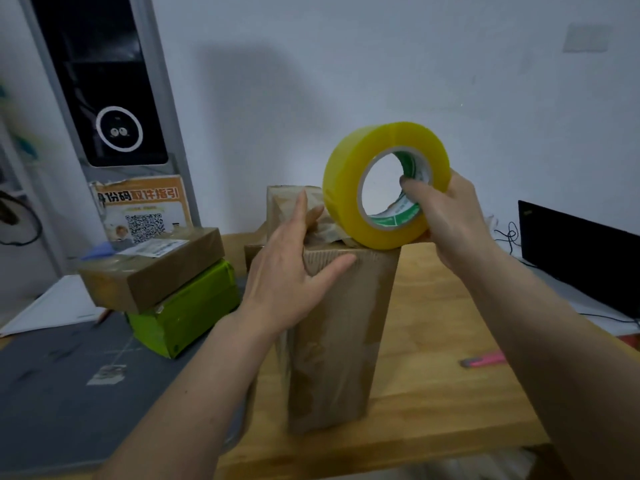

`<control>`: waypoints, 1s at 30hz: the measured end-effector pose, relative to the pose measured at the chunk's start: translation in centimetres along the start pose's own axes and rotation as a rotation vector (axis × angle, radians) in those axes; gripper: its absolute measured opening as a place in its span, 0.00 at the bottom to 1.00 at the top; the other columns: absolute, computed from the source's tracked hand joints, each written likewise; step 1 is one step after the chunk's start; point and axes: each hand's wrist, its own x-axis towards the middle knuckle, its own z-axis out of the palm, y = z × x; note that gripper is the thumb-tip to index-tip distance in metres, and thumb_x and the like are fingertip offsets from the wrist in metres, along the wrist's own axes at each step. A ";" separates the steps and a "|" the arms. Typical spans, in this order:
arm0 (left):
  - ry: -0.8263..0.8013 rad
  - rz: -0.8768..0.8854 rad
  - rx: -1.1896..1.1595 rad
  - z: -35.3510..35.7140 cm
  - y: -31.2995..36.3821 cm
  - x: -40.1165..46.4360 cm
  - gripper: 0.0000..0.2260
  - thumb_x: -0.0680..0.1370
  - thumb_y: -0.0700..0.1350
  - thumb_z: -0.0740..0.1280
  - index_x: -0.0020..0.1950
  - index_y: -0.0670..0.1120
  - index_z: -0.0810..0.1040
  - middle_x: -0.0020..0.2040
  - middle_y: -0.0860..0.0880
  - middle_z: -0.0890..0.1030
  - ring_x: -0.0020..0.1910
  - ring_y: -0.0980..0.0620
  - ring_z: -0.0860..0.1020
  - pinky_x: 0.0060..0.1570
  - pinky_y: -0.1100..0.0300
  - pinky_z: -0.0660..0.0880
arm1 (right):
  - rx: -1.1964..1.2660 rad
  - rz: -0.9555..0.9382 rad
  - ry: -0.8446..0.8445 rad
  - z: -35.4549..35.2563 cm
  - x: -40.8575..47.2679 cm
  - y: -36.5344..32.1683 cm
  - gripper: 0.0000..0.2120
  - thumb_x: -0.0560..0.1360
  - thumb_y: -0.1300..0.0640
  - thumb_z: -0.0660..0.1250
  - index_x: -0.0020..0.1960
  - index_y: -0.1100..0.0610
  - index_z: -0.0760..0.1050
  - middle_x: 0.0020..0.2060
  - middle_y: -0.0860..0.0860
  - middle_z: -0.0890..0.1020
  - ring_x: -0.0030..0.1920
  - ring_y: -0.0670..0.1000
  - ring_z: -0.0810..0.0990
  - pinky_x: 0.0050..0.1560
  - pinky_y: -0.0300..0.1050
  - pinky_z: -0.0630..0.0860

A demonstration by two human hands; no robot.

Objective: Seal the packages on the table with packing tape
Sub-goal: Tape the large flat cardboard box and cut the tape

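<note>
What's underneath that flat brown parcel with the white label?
The flat brown parcel rests on a green package, which sticks out below and to the right. The green package's top is covered, so anything there is hidden.

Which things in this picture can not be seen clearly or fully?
Head view:
- Box top flaps: hidden by the left hand and tape roll.
- Tape's free end: too blurred to find.
- Label text: too small.
- Laptop: cut off by the right edge.
</note>
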 end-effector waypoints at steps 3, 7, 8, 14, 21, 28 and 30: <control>0.051 -0.031 -0.031 -0.6 -0.9 -1.2 0.45 0.71 0.66 0.65 0.80 0.52 0.47 0.74 0.58 0.68 0.72 0.57 0.66 0.70 0.54 0.66 | -0.045 -0.063 0.039 -1.0 0.7 -0.4 0.06 0.71 0.54 0.69 0.47 0.46 0.77 0.43 0.50 0.81 0.47 0.54 0.82 0.50 0.57 0.80; 0.023 -0.007 0.016 -0.5 -1.0 -1.0 0.41 0.73 0.67 0.65 0.80 0.52 0.53 0.73 0.56 0.69 0.70 0.57 0.68 0.67 0.58 0.66 | -0.097 -0.065 0.046 -1.9 1.4 0.5 0.06 0.73 0.58 0.69 0.48 0.48 0.77 0.44 0.55 0.81 0.50 0.60 0.81 0.52 0.59 0.78; 0.009 -0.004 0.036 -0.4 -1.0 -0.9 0.40 0.73 0.68 0.64 0.80 0.53 0.54 0.73 0.55 0.70 0.69 0.57 0.68 0.66 0.57 0.67 | -0.113 -0.077 0.054 -2.1 1.6 0.6 0.06 0.74 0.59 0.69 0.48 0.50 0.77 0.45 0.56 0.81 0.49 0.60 0.81 0.51 0.58 0.78; 0.002 -0.008 0.083 -0.8 -1.4 -1.2 0.37 0.73 0.70 0.60 0.78 0.56 0.59 0.67 0.53 0.74 0.63 0.58 0.70 0.60 0.58 0.70 | -0.280 -0.155 0.028 -4.0 2.0 1.7 0.06 0.74 0.60 0.69 0.51 0.58 0.76 0.44 0.56 0.79 0.44 0.56 0.78 0.47 0.52 0.75; -0.042 0.048 0.093 -1.8 -0.6 -1.0 0.29 0.73 0.69 0.60 0.70 0.57 0.73 0.70 0.56 0.74 0.71 0.54 0.69 0.68 0.45 0.70 | -0.336 -0.112 -0.059 -6.3 2.0 2.4 0.08 0.72 0.65 0.69 0.49 0.56 0.75 0.47 0.61 0.81 0.51 0.63 0.80 0.55 0.64 0.77; -0.067 0.072 0.340 -2.5 1.7 -1.1 0.25 0.78 0.63 0.60 0.70 0.52 0.73 0.71 0.54 0.72 0.73 0.53 0.67 0.74 0.56 0.56 | -0.235 -0.023 -0.052 -5.4 0.2 5.2 0.07 0.74 0.66 0.69 0.48 0.55 0.75 0.47 0.62 0.81 0.52 0.64 0.80 0.55 0.60 0.76; -0.077 0.130 0.487 -1.2 3.6 -0.6 0.15 0.81 0.50 0.61 0.67 0.51 0.76 0.67 0.52 0.77 0.66 0.50 0.74 0.65 0.55 0.69 | -0.206 -0.016 -0.044 -5.0 0.1 5.5 0.08 0.74 0.66 0.69 0.48 0.55 0.75 0.47 0.61 0.81 0.52 0.62 0.80 0.55 0.59 0.77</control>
